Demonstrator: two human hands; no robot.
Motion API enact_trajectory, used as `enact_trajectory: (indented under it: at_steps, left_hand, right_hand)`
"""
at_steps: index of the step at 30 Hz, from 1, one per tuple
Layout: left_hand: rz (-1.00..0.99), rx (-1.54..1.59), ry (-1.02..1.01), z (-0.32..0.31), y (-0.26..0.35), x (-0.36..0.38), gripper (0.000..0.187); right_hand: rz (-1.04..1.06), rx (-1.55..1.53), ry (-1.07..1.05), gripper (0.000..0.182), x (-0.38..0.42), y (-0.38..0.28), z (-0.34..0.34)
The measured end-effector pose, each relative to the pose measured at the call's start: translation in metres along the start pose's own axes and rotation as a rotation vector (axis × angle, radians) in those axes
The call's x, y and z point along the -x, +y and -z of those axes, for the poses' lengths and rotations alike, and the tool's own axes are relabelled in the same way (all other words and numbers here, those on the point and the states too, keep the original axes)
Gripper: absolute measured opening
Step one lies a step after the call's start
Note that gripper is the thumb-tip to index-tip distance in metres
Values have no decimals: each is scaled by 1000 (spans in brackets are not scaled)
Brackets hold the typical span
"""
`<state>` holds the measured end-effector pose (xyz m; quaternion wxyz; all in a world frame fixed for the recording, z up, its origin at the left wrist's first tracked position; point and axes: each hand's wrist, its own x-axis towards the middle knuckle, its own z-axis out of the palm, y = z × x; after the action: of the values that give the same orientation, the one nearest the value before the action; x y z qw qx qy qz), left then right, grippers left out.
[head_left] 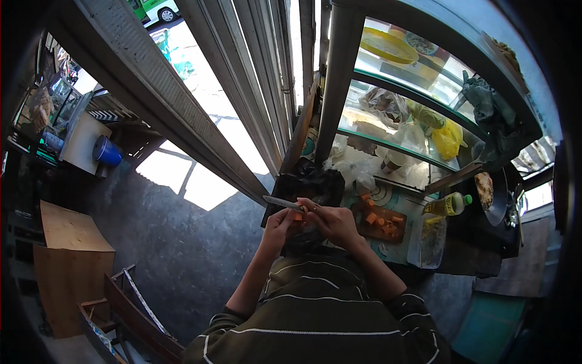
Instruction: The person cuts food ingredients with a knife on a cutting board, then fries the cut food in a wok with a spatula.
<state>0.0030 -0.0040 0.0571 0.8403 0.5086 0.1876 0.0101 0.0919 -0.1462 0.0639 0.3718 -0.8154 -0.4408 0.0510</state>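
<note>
In the head view, my left hand (pixel 279 225) is closed on an orange carrot piece (pixel 297 216) in front of my chest. My right hand (pixel 332 222) grips a knife (pixel 280 202), its blade pointing left above the carrot. The handle is mostly hidden by my fingers. Under and around both hands spreads a black plastic bag (pixel 312 182). To the right lies a brown cutting board (pixel 368 229) with several cut carrot chunks (pixel 388 229) on it.
A clear plastic container (pixel 426 246) and a bottle with a green cap (pixel 447 205) stand right of the board. Beyond is a glass display case (pixel 412 97) holding plastic bags. A dark wok (pixel 498 197) sits far right. Metal slats (pixel 236 67) rise ahead; a wooden bench (pixel 136 315) is lower left.
</note>
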Motion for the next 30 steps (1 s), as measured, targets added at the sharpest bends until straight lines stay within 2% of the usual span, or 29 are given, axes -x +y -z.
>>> enact_trajectory:
  at_steps: [2,4,7,13,17,20,23,25,26,28,29,30]
  left_hand:
    - [12,67,0,0,-1,-1,25]
    - [8,-20,55,1,-2,0,24]
    - [9,-114,102,2,-2,1,20]
    - [-38,-100,187,-2,-4,5,20]
    - [-94,-122,163,4,-15,2,20]
    - [-117,-279,125,3,-15,0,21]
    - [-121,-163,95,-4,-13,1,22]
    - [-48,81,64,-1,-12,-1,26]
    - [-50,82,67,2,-12,-2,26]
    - [43,357,48,10,-10,-5,28]
    - [39,358,50,17,-13,-7,28]
    - [73,404,52,22,-15,-8,29]
  right_hand:
    - [15,-53,32,40,-1,-3,0]
    - [-58,17,-73,41,-1,-11,5]
    - [-48,47,-83,40,-2,-13,2]
    - [-11,-17,18,40,0,-12,-11]
    - [-49,-3,31,37,0,-11,-16]
    - [-75,-21,63,32,0,-8,-19]
    - [-94,-86,73,30,-3,-5,-20]
    - [-190,-345,-37,34,-1,-1,-23]
    - [-187,-346,-39,34,0,7,-33]
    - [-201,-725,148,41,-2,20,-54]
    - [-197,-726,146,41,0,24,-53]
    - [-364,-762,-36,45,2,24,-43]
